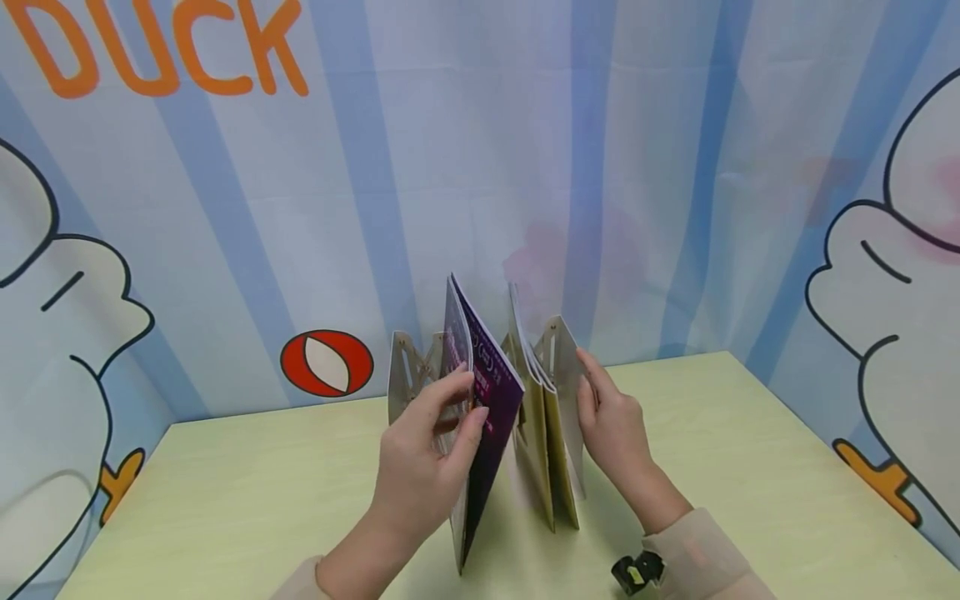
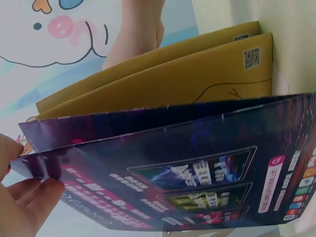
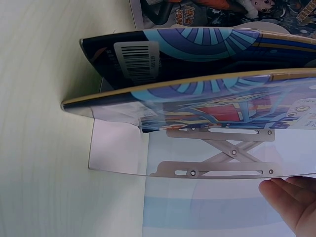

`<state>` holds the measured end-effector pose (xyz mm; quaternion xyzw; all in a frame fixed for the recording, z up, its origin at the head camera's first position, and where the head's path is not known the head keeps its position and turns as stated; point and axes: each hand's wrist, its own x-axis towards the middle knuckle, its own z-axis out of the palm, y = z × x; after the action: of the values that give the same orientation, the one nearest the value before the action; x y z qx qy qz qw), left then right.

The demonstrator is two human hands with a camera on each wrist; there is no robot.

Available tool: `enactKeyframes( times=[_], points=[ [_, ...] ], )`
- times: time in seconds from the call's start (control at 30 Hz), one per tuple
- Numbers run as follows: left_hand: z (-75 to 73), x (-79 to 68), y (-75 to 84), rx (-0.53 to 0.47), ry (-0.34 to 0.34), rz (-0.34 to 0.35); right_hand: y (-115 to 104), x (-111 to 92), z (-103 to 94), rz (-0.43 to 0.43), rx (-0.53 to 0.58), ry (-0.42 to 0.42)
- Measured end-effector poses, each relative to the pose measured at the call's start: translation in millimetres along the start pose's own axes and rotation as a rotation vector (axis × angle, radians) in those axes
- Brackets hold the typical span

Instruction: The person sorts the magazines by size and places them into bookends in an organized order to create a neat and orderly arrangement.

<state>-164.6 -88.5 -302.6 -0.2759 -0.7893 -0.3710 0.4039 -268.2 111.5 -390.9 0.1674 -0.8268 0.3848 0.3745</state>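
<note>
My left hand (image 1: 423, 442) pinches the near upper edge of a thin purple magazine (image 2: 207, 173), which stands tilted on the table. A second purple cover (image 1: 491, 392) fans out beside it; whether it belongs to the same magazine I cannot tell. To the right, two yellow-backed books (image 2: 222, 74) stand upright, their other sides colourfully illustrated. Beyond them is the pale end plate (image 3: 116, 148) of an expanding book rack, with crossed metal links (image 3: 233, 152). The fingers of my right hand (image 1: 618, 421) touch that plate's outer side and edge.
The rack's other end plate (image 1: 400, 375) stands at the left, behind my left hand. Under everything is a pale yellow table (image 1: 262, 492). A striped cartoon backdrop (image 1: 480, 167) rises behind. A small black device (image 1: 637, 573) sits at my right cuff.
</note>
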Motion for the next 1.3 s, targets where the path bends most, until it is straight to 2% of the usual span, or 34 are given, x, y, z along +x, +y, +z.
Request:
enactKeyframes(
  times=[0.2,0.43,0.67,1.07,1.3],
  points=[
    [7.3,-3.6,1.3,0.068,-0.017,0.02,0.0,-0.1,0.0,-0.007,0.0,0.011],
    [15.4,-6.3,1.4,0.1,0.024,0.078,0.5,-0.8,0.6,-0.007,0.001,0.017],
    [21.5,-15.4,0.5,0.134,0.004,0.033,-1.0,-1.8,0.0,0.001,0.006,0.007],
    [30.5,-39.6,-3.4,0.145,-0.045,0.012,-1.4,-9.1,-0.5,-0.012,0.003,0.009],
    [31.8,-43.2,-8.1,0.146,-0.008,0.084,0.1,-7.2,-0.3,-0.031,0.006,0.023]
  ],
)
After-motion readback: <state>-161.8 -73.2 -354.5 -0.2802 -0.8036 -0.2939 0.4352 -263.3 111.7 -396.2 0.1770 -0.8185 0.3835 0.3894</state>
